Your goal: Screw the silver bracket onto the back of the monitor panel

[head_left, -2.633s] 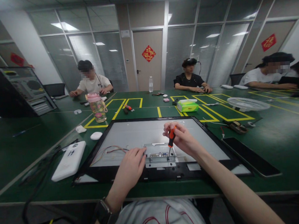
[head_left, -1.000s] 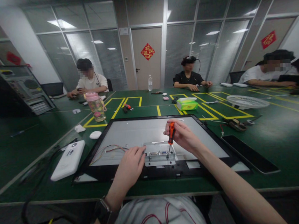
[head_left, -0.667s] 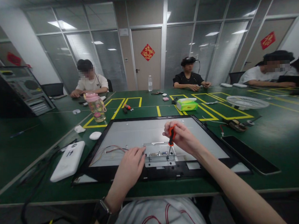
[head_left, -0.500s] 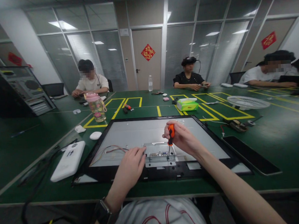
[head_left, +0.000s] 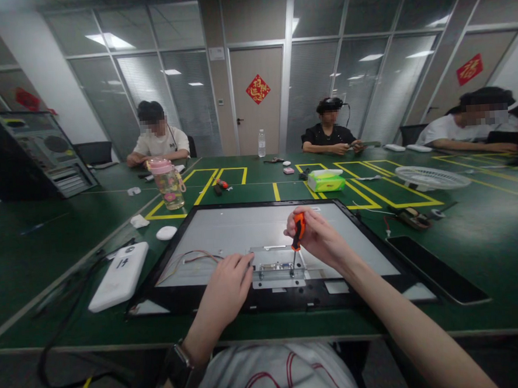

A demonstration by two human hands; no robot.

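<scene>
My right hand [head_left: 316, 234] is closed round the orange and black handle of a screwdriver [head_left: 300, 229]. The shaft points down, slightly tilted, and its tip meets the right part of a metal bracket [head_left: 277, 283] with a row of connectors. My left hand [head_left: 225, 284] is at the bracket's left end, thumb and fingertips closed against it; the exact contact is partly hidden. Under both hands a large display panel [head_left: 239, 230] lies flat, grey back up, in a black frame. Thin wires [head_left: 196, 255] run over the panel left of the bracket.
Left of the panel are a white power bank [head_left: 121, 275], a white oval object [head_left: 166, 233] and a pink-lidded bottle [head_left: 167, 185]. A black phone [head_left: 437, 270] lies right. Beyond are a green tissue pack [head_left: 326, 180] and a computer case [head_left: 37, 155]. Several people sit around the table.
The screwdriver handle leans a little more to the right, and my right hand has shifted slightly with it. My left hand stays at the bracket.
</scene>
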